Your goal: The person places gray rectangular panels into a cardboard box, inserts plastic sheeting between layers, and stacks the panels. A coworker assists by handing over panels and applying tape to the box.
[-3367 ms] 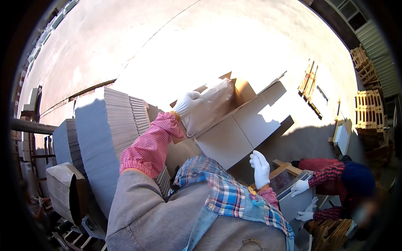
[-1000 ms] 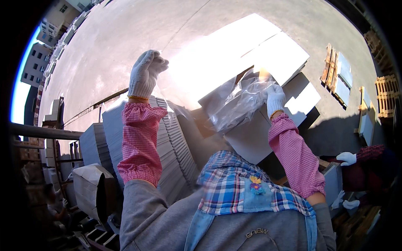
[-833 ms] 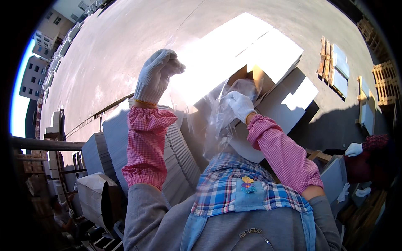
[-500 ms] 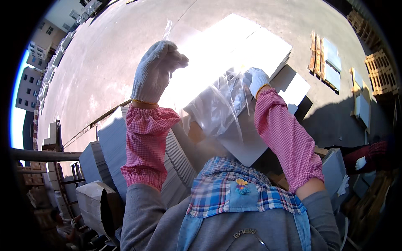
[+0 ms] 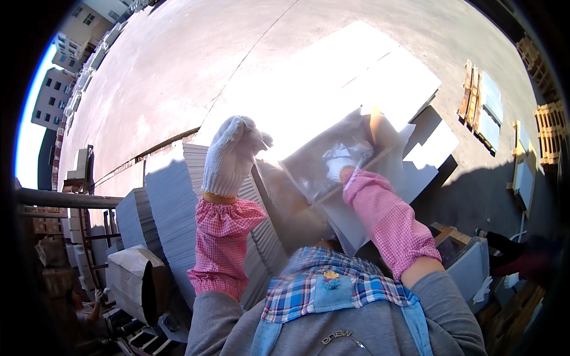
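My left hand [image 5: 231, 155], in a white knit glove, is closed with its fingers pinched at the edge of a clear plastic bag [image 5: 306, 175]. The bag spreads between my hands, lit and glossy. Under its film my right hand [image 5: 347, 159], also gloved in white, shows hazily; the plastic blurs its fingers. Beyond the bag lie white panels [image 5: 380, 68], washed out by sunlight. Part of a brown surface [image 5: 383, 127] shows through the film by my right hand. Pink checked sleeve covers are on both my forearms.
To my left stand stacks of grey-white panels [image 5: 172, 196] and a white sack [image 5: 127, 288] beside a metal rail [image 5: 68, 199]. Wooden pallets [image 5: 469, 95] with pale boards lie on the floor at right. Another person's dark sleeve [image 5: 528, 258] is at the right edge.
My left hand has come down and nearer. My right hand has moved lower and is now seen through the plastic, which has spread out from a crumpled bunch. The view has shifted slightly.
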A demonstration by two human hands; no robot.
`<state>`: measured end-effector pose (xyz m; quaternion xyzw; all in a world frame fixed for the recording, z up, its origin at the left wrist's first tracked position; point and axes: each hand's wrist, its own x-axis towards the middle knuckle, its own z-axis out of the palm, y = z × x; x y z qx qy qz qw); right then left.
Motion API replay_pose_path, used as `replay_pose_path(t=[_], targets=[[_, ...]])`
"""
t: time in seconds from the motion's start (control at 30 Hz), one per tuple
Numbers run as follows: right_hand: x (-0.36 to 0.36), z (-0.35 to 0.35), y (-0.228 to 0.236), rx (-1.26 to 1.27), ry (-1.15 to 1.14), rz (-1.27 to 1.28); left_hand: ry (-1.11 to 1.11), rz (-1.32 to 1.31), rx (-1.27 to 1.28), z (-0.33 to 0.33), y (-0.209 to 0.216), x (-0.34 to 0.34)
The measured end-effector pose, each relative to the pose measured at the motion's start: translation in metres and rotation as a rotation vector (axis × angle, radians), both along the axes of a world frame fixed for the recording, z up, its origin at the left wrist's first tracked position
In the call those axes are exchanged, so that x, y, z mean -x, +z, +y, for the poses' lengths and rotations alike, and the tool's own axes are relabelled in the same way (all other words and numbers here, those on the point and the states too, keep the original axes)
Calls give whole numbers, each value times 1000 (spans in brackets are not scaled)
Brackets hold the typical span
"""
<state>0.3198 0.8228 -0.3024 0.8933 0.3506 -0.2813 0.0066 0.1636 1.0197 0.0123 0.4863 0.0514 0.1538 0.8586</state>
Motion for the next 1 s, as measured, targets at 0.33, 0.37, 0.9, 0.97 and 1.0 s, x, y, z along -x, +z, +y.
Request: replay_pose_path(t=[0.33,0.37,0.9,0.97,1.0], targets=[[38,-135,189,-1482,-1032,1342,-163,60,51,-34,-8,-23],[51,-149,194,-1607,-1000,1448,-177,62,43,-40,-16,-30],[154,-316,162,-1841,-1504,824,-756,102,-54,-294,-30,-90],[184,-356,166,-1818,-1606,690,-671,163,-268,-310,-43,-88],[197,-383,159,-1809,-1668,602,-677,175,-343,-325,-55,-91]])
